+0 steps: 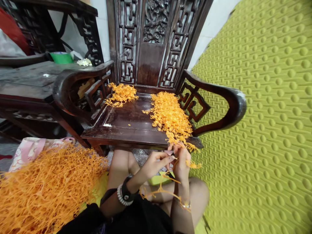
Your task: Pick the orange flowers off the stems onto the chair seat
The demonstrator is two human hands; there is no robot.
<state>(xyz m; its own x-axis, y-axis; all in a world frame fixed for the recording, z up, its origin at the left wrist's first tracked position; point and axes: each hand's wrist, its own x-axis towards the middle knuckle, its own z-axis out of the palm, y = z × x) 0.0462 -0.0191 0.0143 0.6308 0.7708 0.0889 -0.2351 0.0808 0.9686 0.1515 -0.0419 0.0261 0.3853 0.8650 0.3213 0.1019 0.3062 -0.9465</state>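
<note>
Gripping orange sprig [194, 165]: curled R hand [180, 160]; axis crosswise, tip R; L hand [158, 162] half-curled, hold unclear.

1. The large orange heap [51, 185] was cut off by the left and bottom edges and hid the lower part of the patterned bag [28, 150].
2. The pink piece [168, 152] between the left hand [156, 162] and the right hand [182, 162] was too small to identify.
3. The chair back [151, 63] was cut off by the top edge.
4. The red item [12, 31] was cut off by the left edge.
</note>
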